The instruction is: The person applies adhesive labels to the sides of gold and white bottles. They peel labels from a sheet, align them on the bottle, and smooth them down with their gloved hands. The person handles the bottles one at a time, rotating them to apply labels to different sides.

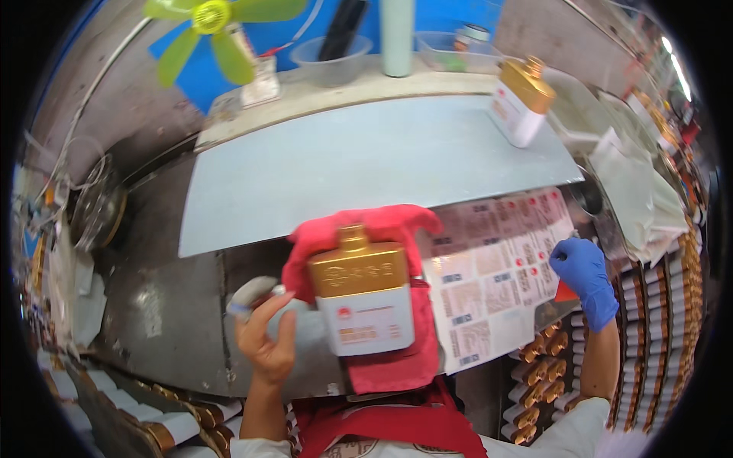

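Note:
A flat bottle (368, 301) with a gold top and neck and a white lower body lies face up on a folded red cloth (393, 374) in front of me. Just left of it is my bare left hand (267, 340), thumb and forefinger apart, beside a pale round object (256, 292) I cannot identify. My right hand (586, 276), in a blue glove, is closed at the right edge of printed label sheets (489, 282); whatever its fingers hold is hidden. An orange-red piece (565, 292) shows beneath that hand.
A pale grey board (343, 160) spans the far side, with another gold-and-white bottle (523, 99) upright on it. Behind stand a green fan (212, 17), a clear bowl (332, 65) and a pale green cylinder (397, 38). Rows of similar bottles (641, 336) fill the right side.

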`<state>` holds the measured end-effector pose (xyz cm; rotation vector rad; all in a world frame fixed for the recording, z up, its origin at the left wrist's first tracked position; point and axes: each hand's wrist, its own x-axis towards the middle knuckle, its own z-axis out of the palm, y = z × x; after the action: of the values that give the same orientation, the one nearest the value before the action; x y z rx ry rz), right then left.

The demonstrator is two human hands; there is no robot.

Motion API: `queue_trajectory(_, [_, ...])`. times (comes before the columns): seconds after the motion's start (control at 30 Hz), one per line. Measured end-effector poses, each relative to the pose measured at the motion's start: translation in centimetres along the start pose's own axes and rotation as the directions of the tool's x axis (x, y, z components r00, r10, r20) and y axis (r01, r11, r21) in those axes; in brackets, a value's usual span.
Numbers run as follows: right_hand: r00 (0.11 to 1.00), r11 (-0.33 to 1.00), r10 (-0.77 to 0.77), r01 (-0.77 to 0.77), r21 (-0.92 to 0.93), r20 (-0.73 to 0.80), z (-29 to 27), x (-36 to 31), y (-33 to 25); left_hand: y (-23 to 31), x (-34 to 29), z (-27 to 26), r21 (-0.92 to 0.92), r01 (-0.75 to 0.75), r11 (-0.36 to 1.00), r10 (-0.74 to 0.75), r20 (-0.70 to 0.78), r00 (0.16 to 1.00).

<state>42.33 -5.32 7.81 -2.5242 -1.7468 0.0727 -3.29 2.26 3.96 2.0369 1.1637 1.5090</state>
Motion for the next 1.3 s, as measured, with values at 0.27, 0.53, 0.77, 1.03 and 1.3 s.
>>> queue_trajectory(0.27, [0.687, 0.579, -0.673, 0.26, 0.772, 0.274, -8.9, 0.6, -22.9, 3.0, 7.0, 0.3, -0.421, 0.479, 0.771, -0.209, 0.542, 0.814])
queue_trajectory(0.53, [0.649, 0.605, -0.653, 0.139, 0.784, 0.389, -6.8, 2.7, -25.3, 1.3, 7.0, 0.0, -0.445, 0.61, 0.656, -0.251, 0.633, 0.732])
queue_trajectory(0.77, [0.781, 0.602, -0.485, -0.028, 0.798, 0.394, -4.0, 3.6, -25.0, 1.2, 7.8, 1.7, -0.348, 0.51, 0.787, -0.337, 0.449, 0.827])
queue_trajectory(1.03, [0.878, 0.635, -0.338, -0.054, 0.771, 0.34, -2.0, 4.3, -24.8, -0.7, 8.0, 3.8, -0.256, 0.486, 0.836, -0.346, 0.441, 0.828])
queue_trajectory(1.3, [0.874, 0.658, -0.34, -0.041, 0.752, 0.346, -1.3, 5.0, -24.9, -0.5, 9.5, 3.3, -0.119, 0.46, 0.88, -0.344, 0.508, 0.79])
